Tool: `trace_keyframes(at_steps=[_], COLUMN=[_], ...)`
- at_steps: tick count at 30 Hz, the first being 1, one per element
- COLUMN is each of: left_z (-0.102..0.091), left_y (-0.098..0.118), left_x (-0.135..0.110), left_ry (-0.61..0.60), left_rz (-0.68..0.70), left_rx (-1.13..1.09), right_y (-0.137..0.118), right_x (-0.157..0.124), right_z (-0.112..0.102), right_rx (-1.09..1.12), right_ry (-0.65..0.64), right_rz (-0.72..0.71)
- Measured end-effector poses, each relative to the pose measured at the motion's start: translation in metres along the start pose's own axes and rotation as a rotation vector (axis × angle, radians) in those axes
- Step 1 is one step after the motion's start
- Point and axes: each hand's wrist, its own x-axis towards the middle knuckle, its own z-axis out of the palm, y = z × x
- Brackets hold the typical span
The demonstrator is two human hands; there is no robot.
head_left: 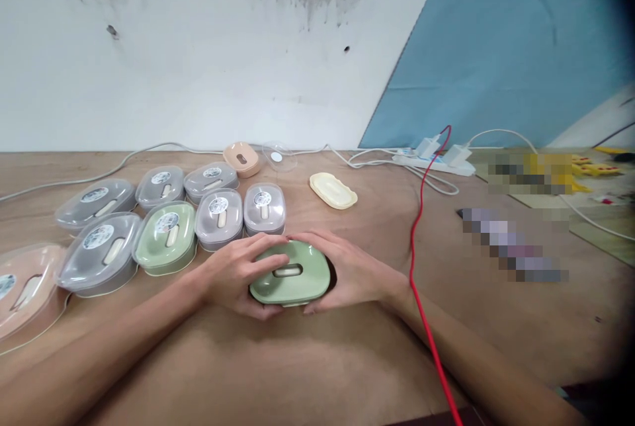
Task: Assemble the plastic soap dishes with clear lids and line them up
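Observation:
A green oval soap box (292, 274) with a white slot on top rests on the wooden table (317, 360) right in front of me. My left hand (233, 274) wraps its left side, fingers curled over the top edge. My right hand (354, 270) cups the right side, fingers round the far rim. Both hands press on the box from opposite sides.
Several lidded boxes stand in rows at the left: grey ones (219, 217), a green one (166, 237), a pink one (24, 287). A tan base (242, 159), a clear lid (279, 157) and a cream tray (333, 190) lie farther back. A red cable (419, 234) and a power strip (432, 160) lie at the right.

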Motion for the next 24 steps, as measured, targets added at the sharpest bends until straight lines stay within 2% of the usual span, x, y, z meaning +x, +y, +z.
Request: trace_keyframes(at_steps=[10,18,24], left_z=[0.0012,0.0006,0.0007], left_y=[-0.0009,0.0002,-0.0024], left_x=[0.0002,-0.0007,-0.0044], left_ry=[0.02,-0.034,-0.119], left_rz=[-0.011,-0.075,-0.189], left_rx=[-0.022,-0.063,-0.177], right_y=[-0.0043,0.0022,0.0008], right_x=[0.0023,0.0014,0.0028], right_z=[0.0034,0.0014,0.0032], right_rx=[0.036,0.058,0.038], right_ry=[0.025,0.013,0.017], right_rz=[0.036,0.024,0.019])
